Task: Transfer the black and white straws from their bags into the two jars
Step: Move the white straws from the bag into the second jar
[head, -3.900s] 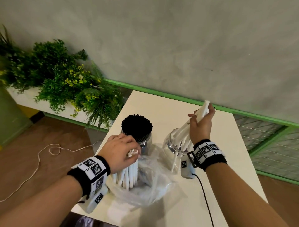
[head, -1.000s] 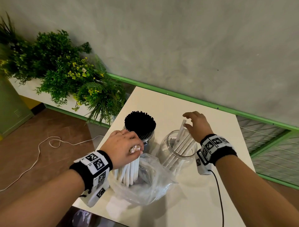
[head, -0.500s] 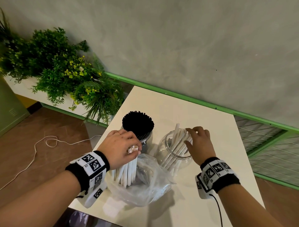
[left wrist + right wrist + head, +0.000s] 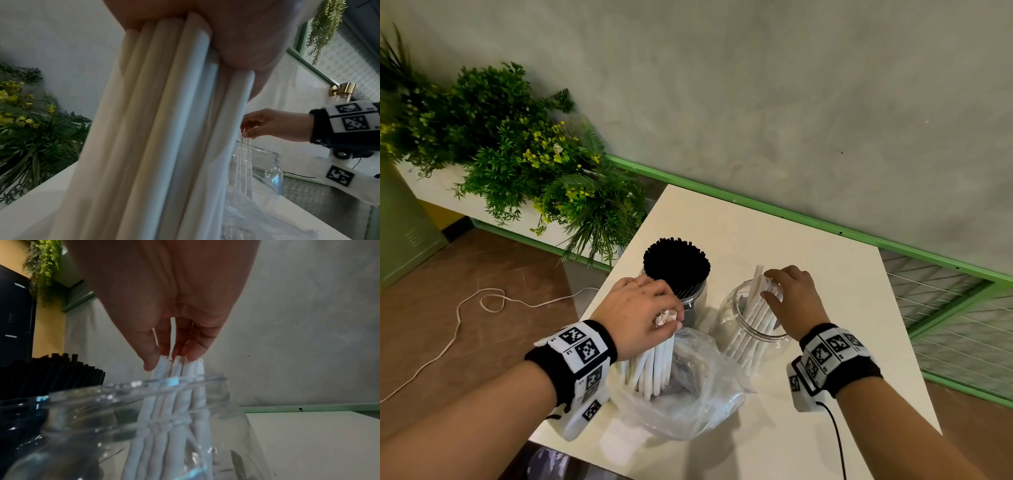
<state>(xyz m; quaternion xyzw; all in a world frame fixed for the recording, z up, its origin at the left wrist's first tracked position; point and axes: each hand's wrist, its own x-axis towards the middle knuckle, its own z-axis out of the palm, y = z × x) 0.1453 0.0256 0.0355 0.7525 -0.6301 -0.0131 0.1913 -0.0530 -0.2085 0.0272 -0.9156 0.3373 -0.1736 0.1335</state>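
The fingers [image 4: 153,360] of the right hand [image 4: 796,301] pinch the top ends of a few white straws [image 4: 176,418] that stand leaning in the clear jar [image 4: 755,329], far-right on the tabletop [image 4: 808,240]; the straws' lower ends are already inside the glass, their long axis running steeply down and toward the near side. The left hand [image 4: 638,315] is curled tight round the tops of the remaining white straw bundle [image 4: 650,370], which stands upright in the crumpled plastic bag [image 4: 688,394] just left of and nearer than that jar. The black straws [image 4: 676,265] fill the other jar [image 4: 697,296], just beyond the left hand. The next handful probably turns on this: the bundle lies left and near of the right hand, upright, so the right hand must cross leftward over the bag to draw more.
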